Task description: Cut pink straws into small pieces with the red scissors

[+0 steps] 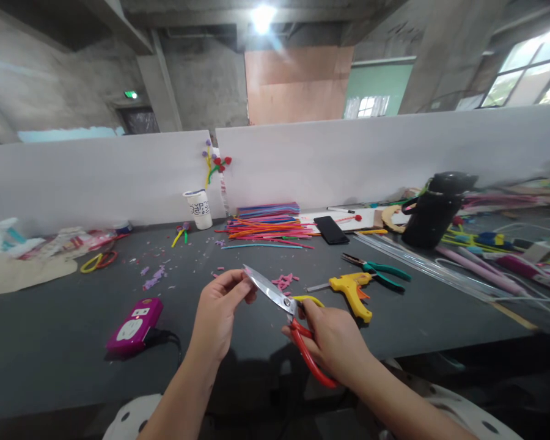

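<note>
My right hand [332, 342] is closed round the red and yellow handles of a pair of scissors [275, 293], whose steel blades point up and left. My left hand [220, 308] is raised beside the blade tips with thumb and fingers pinched together; what they hold is too small to make out. Pink pipe-cleaner scraps [284, 281] lie on the dark table [64, 342] just behind the blades.
A yellow glue gun [352, 290] and green-handled pliers [378, 269] lie right of the scissors. A magenta power strip [135, 324] sits at left. Coloured pipe cleaners [266, 229], a phone [330, 230], a white cup [199, 209] and a black flask [433, 208] stand further back before a white partition.
</note>
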`<act>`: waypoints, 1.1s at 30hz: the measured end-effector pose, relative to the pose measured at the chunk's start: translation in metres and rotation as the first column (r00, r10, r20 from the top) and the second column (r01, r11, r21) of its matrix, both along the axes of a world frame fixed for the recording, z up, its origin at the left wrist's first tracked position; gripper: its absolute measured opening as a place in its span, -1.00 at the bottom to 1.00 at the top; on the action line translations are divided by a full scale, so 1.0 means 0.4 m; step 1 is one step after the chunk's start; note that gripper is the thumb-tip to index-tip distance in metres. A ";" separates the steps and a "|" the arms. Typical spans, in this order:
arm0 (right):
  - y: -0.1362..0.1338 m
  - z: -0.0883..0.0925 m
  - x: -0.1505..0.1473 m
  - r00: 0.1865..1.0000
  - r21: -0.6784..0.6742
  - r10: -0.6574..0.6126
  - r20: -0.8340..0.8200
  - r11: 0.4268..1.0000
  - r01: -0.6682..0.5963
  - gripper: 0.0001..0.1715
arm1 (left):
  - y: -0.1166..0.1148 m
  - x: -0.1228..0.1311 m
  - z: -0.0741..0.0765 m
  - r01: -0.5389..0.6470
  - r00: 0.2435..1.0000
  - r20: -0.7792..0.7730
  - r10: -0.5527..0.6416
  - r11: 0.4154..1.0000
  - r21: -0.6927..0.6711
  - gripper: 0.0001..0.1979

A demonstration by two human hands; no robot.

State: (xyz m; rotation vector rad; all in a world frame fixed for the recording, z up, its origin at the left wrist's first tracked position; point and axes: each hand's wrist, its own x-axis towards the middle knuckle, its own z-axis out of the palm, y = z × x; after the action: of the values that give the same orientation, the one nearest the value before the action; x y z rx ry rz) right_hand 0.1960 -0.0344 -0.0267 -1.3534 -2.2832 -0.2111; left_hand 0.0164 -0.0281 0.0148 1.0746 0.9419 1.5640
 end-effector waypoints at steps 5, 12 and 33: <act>0.000 -0.005 -0.002 1.000 0.006 -0.003 0.011 1.000 0.003 -0.54 | 0.001 -0.001 0.001 0.005 1.000 0.004 -0.005 1.000 -0.008 -0.92; -0.001 -0.004 -0.006 1.000 -0.004 0.018 -0.023 1.000 -0.018 -0.55 | -0.002 -0.002 0.006 0.015 1.000 -0.014 -0.015 1.000 0.004 -0.91; 0.024 0.087 -0.029 0.478 -0.507 -0.272 -0.835 0.719 -0.476 -0.84 | -0.020 0.065 -0.025 0.449 0.868 -0.112 -0.484 0.861 -0.237 -0.90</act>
State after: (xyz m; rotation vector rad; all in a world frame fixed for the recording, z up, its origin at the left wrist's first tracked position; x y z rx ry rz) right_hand 0.1843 -0.0248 0.0079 -1.1367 -1.4663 1.2814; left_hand 0.0422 -0.0360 0.0046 1.1945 0.8488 0.9656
